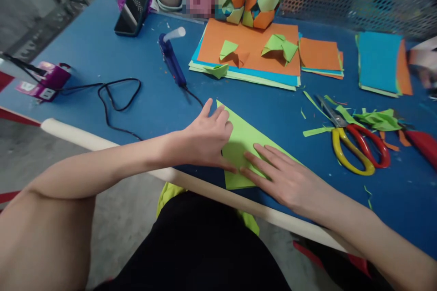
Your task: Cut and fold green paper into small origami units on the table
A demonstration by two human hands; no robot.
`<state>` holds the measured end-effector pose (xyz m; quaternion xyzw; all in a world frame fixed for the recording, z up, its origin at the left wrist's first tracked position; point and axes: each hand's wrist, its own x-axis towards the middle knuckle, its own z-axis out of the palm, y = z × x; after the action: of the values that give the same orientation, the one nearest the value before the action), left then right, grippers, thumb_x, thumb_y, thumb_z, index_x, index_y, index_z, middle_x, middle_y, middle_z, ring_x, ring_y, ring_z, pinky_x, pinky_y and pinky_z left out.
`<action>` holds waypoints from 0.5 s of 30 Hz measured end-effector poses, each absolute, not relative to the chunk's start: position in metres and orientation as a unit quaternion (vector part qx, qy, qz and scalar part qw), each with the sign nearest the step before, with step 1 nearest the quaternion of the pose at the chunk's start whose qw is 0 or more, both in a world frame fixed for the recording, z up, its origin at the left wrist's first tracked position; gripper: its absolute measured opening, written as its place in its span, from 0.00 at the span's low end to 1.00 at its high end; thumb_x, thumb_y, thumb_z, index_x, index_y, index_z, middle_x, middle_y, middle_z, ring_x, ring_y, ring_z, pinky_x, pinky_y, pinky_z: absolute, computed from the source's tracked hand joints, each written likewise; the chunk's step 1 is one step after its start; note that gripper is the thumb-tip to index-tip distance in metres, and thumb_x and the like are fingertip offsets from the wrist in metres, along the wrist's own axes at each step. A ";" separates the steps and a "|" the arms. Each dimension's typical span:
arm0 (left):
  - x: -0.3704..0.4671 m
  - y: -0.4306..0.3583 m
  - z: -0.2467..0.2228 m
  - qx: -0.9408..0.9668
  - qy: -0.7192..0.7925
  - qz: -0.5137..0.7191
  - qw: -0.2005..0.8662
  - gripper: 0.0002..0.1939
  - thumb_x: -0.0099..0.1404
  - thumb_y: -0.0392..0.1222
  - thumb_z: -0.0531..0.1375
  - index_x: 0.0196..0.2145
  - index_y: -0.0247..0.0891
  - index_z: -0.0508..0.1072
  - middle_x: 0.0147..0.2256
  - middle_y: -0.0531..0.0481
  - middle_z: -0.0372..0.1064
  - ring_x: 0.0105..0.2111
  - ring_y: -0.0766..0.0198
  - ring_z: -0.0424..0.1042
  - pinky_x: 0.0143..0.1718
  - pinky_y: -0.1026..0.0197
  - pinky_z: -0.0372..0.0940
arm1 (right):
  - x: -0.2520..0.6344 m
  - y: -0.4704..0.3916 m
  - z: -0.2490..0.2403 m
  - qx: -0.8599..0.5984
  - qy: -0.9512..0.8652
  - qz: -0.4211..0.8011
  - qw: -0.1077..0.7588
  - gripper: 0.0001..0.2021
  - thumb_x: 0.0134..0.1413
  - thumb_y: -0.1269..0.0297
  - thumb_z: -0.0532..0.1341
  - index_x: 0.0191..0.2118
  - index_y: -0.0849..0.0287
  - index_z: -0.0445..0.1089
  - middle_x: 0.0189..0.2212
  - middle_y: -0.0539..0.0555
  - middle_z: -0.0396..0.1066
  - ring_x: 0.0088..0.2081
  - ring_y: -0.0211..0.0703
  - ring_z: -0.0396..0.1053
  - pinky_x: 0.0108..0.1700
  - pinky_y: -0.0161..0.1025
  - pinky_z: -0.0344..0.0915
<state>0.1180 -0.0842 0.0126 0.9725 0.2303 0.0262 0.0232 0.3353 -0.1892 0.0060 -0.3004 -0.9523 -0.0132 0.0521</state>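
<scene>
A light green sheet of paper point(241, 134), folded into a triangle-like shape, lies on the blue table point(164, 113) near its front edge. My left hand point(210, 138) rests at the paper's left side, thumb stretched along it and the other fingers partly bent and apart. Flat on the paper's right part lies my right hand point(280, 173), its fingers spread. Both hands touch the sheet without gripping it, and they cover parts of its edges.
Scissors point(341, 127) lie to the right among green paper scraps point(378, 119). Behind stand stacked coloured sheets point(215, 38) with small folded pieces, and paper balls point(262, 2). A blue glue gun point(172, 61), its cord, and a phone point(132, 14) are on the left.
</scene>
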 end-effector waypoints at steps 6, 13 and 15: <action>0.115 -0.099 0.010 0.967 0.252 0.031 -0.006 0.49 0.47 0.75 0.53 0.46 0.21 0.68 0.50 0.22 0.62 0.53 0.34 0.58 0.56 0.32 0.45 | 0.333 -0.193 0.011 -0.302 -0.953 -0.008 0.038 0.17 0.62 0.74 0.46 0.48 0.63 0.69 0.41 0.63 0.72 0.44 0.50 0.67 0.43 0.49 0.66; 0.113 -0.105 0.008 0.964 0.263 0.024 -0.009 0.55 0.43 0.76 0.54 0.51 0.21 0.64 0.55 0.19 0.56 0.56 0.31 0.54 0.55 0.33 0.44 | 0.337 -0.206 0.011 -0.334 -0.941 0.029 0.051 0.15 0.62 0.74 0.49 0.47 0.63 0.69 0.38 0.60 0.70 0.40 0.48 0.66 0.39 0.46 0.65; 0.113 -0.106 0.007 0.964 0.263 0.022 -0.008 0.56 0.42 0.76 0.55 0.52 0.19 0.63 0.56 0.17 0.55 0.57 0.30 0.53 0.55 0.32 0.44 | 0.336 -0.207 0.017 -0.348 -0.934 0.057 0.058 0.13 0.62 0.71 0.50 0.45 0.62 0.71 0.36 0.59 0.70 0.39 0.48 0.66 0.38 0.45 0.66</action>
<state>0.1128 -0.1058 0.0066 0.9645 0.2632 0.0221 -0.0077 0.3364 -0.2073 0.0165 -0.3481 -0.9339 0.0573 0.0577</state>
